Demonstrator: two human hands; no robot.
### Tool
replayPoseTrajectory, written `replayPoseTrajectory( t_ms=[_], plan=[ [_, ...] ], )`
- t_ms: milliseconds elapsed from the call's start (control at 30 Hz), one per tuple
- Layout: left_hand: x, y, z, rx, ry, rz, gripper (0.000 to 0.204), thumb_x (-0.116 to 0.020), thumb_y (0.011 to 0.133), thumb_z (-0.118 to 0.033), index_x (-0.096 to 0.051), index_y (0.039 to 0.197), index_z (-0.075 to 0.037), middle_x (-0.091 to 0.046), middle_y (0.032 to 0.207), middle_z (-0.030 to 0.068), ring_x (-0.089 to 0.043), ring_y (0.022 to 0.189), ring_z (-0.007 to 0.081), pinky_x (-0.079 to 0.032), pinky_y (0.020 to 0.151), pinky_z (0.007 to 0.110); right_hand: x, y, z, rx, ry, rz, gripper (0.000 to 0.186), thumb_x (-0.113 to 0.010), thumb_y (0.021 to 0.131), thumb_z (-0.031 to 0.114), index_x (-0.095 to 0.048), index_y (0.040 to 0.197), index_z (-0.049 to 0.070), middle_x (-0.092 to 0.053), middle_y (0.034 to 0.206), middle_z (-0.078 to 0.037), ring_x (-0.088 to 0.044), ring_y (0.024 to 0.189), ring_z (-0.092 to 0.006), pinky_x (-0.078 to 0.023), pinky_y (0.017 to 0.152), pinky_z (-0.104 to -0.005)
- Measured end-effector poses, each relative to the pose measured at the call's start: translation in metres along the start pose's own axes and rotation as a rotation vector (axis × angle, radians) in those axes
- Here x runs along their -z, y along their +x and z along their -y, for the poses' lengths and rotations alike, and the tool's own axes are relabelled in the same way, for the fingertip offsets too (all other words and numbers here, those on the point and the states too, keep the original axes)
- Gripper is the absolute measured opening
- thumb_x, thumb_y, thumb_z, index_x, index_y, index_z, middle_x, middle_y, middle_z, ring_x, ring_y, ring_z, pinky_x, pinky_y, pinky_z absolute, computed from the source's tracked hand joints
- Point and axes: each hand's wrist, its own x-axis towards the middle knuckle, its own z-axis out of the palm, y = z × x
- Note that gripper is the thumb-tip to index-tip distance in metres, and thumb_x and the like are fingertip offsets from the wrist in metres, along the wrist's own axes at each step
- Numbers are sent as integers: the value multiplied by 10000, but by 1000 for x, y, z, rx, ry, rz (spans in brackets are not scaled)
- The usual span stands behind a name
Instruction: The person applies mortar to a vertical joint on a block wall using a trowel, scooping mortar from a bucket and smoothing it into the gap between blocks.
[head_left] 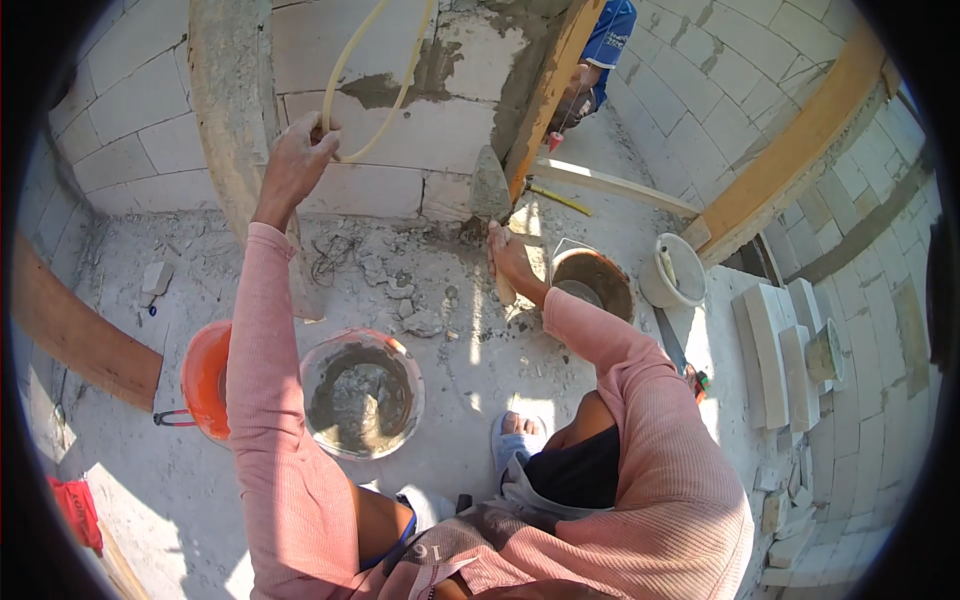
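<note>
Block wall, rear [350,190]: pale courses w/ irreg. grey mortar patches, upper ctr. Floor [450,390]: light grey, rubble & mortar crumbs along wall base. Broad board [235,110], mortar-smeared, stands upright L of ctr. Orange-brown post [550,95], slanted, at R end of the wall section; behind it, partly hidden, a 2nd person in blue [612,38]. Stacked blocks [765,340], pale, far R.

Mortar bucket [413,410], betw. worker's arms: wet grey mix inside. Orange bucket [205,380]: just L of it, partly behind L sleeve. Dark-lined bucket [600,265]: near R hand, wire handle raised. White pail [688,285]: just R of that, w/ a pale object inside.

Loop of pale yellow tubing [413,70]: hangs in front of wall, lower bend at L hand. Trowel [489,187]: blade up, mortar-coated, by foot of post at wall's lower R corner; blade–wall contact can't be told. L hand [300,160]: thumb & fingers pinched narrow on the tubing, approx. level w/ lower wall courses. R hand [512,258]: fingers wrapped round trowel handle, whose wooden end shows below. Yellow-handled tool [560,198]: on floor, R of post base.
</note>
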Motion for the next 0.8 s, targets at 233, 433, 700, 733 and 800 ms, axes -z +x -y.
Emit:
replayPoseTrajectory(
  t_ms=[233, 433, 700, 733, 800],
  plan=[
    [-71, 17, -11, -18, -89, 86, 463, -620, 949, -419, -688, 1141, -2, -726, 1074, 150, -681, 1018, 255, -502, 917, 374, 26, -54, -10, -200, 59, 281, 549, -434, 1055, 575, -580, 935, 60, -477, 617, 3, -463, 473, -121, -399, 442, -306],
    [-48, -35, -44, 67, -111, 202, 689, -585, 987, -534, -521, 1435, -15, -634, 1310, 189, -609, 1238, 299, -452, 1061, 384, 32, -85, -21, -88, -180, 542, 352, -431, 1057, 355, -586, 996, 45, -495, 701, -10, -450, 570, -109, -402, 547, -310],
    [62, -281, 48, 720, 19, 367, 616, -532, 1065, -369, -401, 1534, 8, -521, 1454, 200, -524, 1329, 271, -397, 1122, 404, 14, -89, -40, -7, -319, 684, 369, -536, 1025, 355, -587, 1181, 24, -656, 970, -225, -645, 967, -395, -485, 835, -456],
    [73, -319, 67, 839, -24, 358, 610, -520, 1071, -370, -390, 1543, -7, -505, 1470, 178, -522, 1328, 259, -398, 1123, 395, 7, -88, -37, -35, -295, 692, 387, -560, 1019, 359, -582, 1196, 16, -659, 992, -232, -646, 974, -401, -486, 839, -456],
    [67, -339, 79, 989, -82, 379, 603, -507, 1078, -371, -378, 1552, -22, -488, 1486, 157, -520, 1326, 246, -399, 1124, 387, 8, -87, -38, -111, -281, 705, 408, -585, 1013, 364, -577, 1212, 7, -662, 1014, -239, -647, 981, -407, -487, 843, -456]
  ],
)
